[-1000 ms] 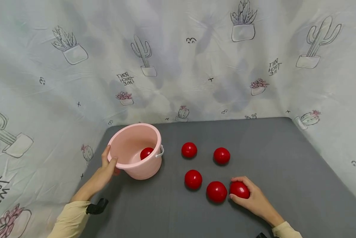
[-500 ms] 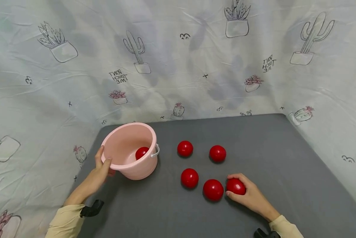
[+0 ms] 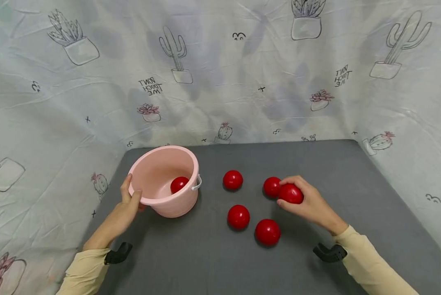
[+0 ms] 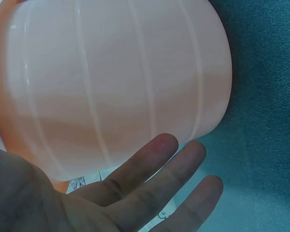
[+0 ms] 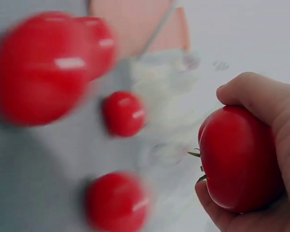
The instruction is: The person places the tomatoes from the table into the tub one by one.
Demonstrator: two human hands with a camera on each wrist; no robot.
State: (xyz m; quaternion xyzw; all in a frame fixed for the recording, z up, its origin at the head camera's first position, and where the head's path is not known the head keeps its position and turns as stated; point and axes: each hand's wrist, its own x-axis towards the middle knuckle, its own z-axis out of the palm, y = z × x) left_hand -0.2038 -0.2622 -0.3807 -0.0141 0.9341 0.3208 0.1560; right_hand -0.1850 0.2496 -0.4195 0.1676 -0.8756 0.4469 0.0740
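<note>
While the left hand [image 3: 121, 215] grips the near left rim of the pink bucket [image 3: 175, 207], we see the right hand [image 3: 310, 203] curled round a red tomato, the held tomato [image 5: 244, 159], above the table [image 3: 205, 262]. Only the head view lets us look into the bucket, where an inner tomato [image 3: 179, 184] lies toward the white handle [image 3: 198, 183]. There the held tomato overlaps the far right tomato [image 3: 271, 187]; the right wrist view shows us a gap between it and all the others. That view also gives us its green stem [image 5: 195, 154], between thumb and fingertip, hidden from the head camera. Across the table we count three more: a far middle tomato [image 3: 233, 180], a near left tomato [image 3: 238, 217] and a near right tomato [image 3: 267, 232]. In the left wrist view we find three fingers [image 4: 157, 183] stretched beside the bucket's ribbed outside; whether they touch it, we cannot tell.
</note>
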